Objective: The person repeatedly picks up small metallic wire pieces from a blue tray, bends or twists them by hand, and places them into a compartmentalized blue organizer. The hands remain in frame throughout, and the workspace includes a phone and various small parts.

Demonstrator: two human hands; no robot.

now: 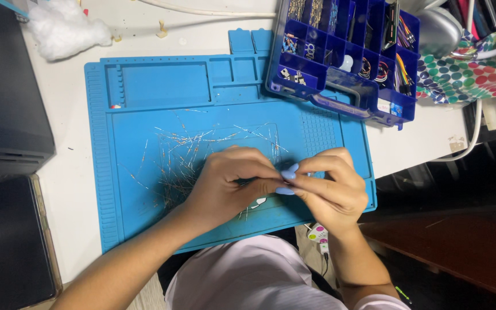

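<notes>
A white surface (76, 189) is covered by a blue silicone work mat (144, 97), strewn with loose resistors (185, 149). One resistor appears pinched between the left hand (225, 183) and right hand (331, 186), both closed narrowly. A blue compartment organizer (345, 51) is seen upper right.

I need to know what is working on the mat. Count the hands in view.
2. The left hand is over the middle of the blue mat, above the scattered wire parts; the right hand meets it fingertip to fingertip, near the mat's right edge.
</notes>
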